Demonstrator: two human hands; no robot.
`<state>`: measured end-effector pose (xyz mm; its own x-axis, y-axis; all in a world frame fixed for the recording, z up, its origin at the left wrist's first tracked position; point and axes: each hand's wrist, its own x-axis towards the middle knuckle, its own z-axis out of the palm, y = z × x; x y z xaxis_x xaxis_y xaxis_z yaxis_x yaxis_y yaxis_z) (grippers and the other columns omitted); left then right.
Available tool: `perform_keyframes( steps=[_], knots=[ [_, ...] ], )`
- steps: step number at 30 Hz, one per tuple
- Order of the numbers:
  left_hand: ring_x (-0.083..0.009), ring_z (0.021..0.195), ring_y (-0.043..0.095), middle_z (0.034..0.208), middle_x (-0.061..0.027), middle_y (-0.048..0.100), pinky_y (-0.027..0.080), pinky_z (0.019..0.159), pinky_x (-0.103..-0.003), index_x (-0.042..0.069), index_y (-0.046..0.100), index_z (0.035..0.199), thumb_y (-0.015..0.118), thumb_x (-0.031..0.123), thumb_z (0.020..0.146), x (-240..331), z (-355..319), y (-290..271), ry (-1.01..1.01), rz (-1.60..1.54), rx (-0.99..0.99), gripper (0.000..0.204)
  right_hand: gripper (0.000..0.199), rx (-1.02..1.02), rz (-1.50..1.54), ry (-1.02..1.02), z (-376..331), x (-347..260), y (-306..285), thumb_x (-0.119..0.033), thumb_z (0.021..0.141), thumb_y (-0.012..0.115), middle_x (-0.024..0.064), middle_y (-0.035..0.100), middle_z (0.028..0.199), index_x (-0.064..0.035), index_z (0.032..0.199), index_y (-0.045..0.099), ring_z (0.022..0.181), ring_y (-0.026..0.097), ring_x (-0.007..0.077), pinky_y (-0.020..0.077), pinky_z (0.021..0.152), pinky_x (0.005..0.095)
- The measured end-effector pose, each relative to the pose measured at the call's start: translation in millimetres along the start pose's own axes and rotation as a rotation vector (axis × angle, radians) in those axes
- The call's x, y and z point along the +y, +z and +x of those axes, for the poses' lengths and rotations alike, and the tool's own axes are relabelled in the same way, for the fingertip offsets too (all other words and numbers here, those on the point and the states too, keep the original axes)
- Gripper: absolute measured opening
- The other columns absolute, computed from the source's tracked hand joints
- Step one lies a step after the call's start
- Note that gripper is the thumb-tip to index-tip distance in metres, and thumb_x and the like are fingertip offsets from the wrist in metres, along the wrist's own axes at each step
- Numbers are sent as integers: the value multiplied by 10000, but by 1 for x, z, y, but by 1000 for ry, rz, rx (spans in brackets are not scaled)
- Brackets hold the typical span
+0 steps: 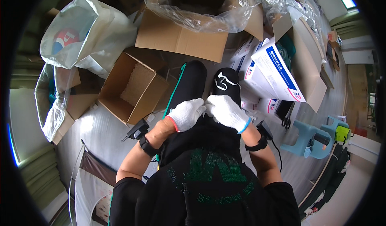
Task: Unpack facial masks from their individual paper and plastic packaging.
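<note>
My left hand (186, 116), in a white knitted glove with a red cuff, is over my lap with its fingers curled closed. Close against it is my right hand (228, 112), gloved in white with a blue cuff, its fingers also bent together. The fingertips of both meet above my black trousers (188, 83). Whatever lies between them, if anything, is too small or hidden to name. An open, tall cardboard box (116, 90) stands just left of my knees. White printed cartons (271, 71) with blue and red marks are to the right of them.
Ahead is a large cardboard box (183, 39) lined with clear plastic. A white woven sack (106, 37) stands at the far left. Scissors (286, 122) lie right of the cartons, near a light-blue stool (299, 139). A strapped device (140, 131) is on my left wrist.
</note>
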<state>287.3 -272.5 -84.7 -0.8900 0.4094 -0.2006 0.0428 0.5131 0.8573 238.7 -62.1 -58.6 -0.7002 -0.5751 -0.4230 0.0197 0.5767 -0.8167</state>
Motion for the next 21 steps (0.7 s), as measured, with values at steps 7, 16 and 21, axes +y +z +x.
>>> perform_keyframes(
  steps=[7, 16, 21],
  knots=[
    [-221, 711, 651, 769, -155, 656, 524, 700, -358, 7, 689, 976, 582, 165, 1018, 7, -1, -11, -82, -275, 21, 195, 469, -216, 757, 171, 3, 6, -16, -399, 1066, 539, 36, 663, 682, 7, 893, 700, 516, 596, 100, 435, 453, 234],
    [-185, 699, 624, 755, -125, 655, 511, 679, -348, -26, 658, 946, 556, 172, 1030, 10, -2, -4, -157, -355, -10, 238, 405, -157, 82, -114, 8, -12, -18, -363, 1031, 643, 11, 538, 627, -16, 824, 655, 587, 510, 79, 421, 550, 297],
    [-81, 450, 380, 611, 30, 466, 314, 437, -265, 65, 617, 891, 467, 345, 1090, 33, -10, -2, -554, -1088, -3, 374, 329, -224, 729, 94, -1, -17, -9, -317, 1052, 627, -61, 548, 686, -61, 852, 680, 597, 447, 12, 344, 527, 201]
  ],
)
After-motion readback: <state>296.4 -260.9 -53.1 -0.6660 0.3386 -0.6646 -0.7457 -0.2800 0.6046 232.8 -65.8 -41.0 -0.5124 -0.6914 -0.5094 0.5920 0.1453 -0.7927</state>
